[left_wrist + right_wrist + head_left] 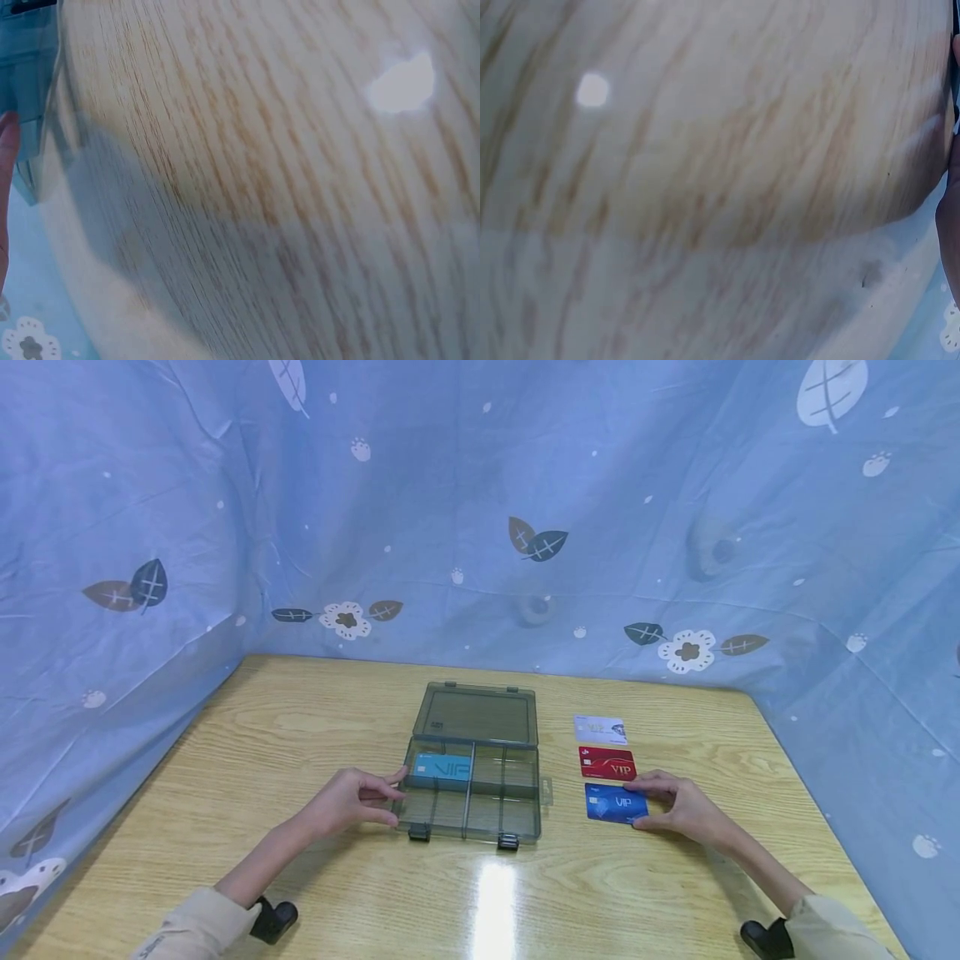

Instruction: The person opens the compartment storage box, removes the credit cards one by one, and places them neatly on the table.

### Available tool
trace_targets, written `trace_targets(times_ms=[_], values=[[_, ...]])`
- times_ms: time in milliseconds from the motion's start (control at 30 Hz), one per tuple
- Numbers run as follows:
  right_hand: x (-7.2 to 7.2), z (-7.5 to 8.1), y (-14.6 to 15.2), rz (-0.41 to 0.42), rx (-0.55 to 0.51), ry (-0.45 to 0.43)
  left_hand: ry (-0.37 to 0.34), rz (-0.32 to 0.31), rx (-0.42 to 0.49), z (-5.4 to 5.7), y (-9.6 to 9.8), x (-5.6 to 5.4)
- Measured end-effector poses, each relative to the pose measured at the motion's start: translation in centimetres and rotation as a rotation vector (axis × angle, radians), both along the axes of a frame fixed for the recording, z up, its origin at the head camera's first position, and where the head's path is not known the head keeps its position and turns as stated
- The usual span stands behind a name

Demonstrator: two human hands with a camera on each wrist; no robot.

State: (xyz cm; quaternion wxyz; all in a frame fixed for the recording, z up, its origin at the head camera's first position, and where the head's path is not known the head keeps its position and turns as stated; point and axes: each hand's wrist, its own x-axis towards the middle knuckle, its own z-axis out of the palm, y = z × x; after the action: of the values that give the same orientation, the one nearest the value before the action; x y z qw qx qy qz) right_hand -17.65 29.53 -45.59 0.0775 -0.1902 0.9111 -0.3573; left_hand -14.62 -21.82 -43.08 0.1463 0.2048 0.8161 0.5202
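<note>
A dark see-through plastic box (pixel 467 814) lies with its lid (pixel 480 713) folded back, its tray split into compartments. In its back left compartment is a teal VIP card (pixel 442 767). My left hand (pixel 352 800) rests its fingers and thumb against the box's left side; the left wrist view shows one finger (pixel 6 150) by the box. To the right, my right hand (pixel 678 810) holds a blue VIP card (pixel 611 802) by its right end, thumb at the near corner and fingers at the far one. In the right wrist view only the hand's edge (pixel 949 232) shows.
Behind the blue card, a red VIP card (pixel 606 763) and a silver-white VIP card (pixel 600 729) lie in a column on the wooden table (pixel 330 710). A small clear tab (pixel 547 791) sits at the box's right side. A blue patterned cloth (pixel 450 485) hangs around the table.
</note>
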Motion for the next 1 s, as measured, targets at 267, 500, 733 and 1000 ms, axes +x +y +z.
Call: trace_targets(times_ms=[267,500,733,1000], values=[[-0.17,-0.49,-0.09,0.031,-0.019,0.058,-0.015,0.003,0.010,-0.01,-0.07,-0.04],[-0.26,-0.67,-0.01,0.006,-0.028,0.019,-0.004,0.002,0.001,-0.08,-0.07,-0.05],[-0.24,-0.66,0.06,0.018,-0.065,0.005,-0.008,0.002,0.008,-0.30,-0.15,-0.03],[-0.24,-0.40,0.19,0.029,-0.069,-0.006,-0.012,0.002,0.006,-0.22,-0.11,0.02]])
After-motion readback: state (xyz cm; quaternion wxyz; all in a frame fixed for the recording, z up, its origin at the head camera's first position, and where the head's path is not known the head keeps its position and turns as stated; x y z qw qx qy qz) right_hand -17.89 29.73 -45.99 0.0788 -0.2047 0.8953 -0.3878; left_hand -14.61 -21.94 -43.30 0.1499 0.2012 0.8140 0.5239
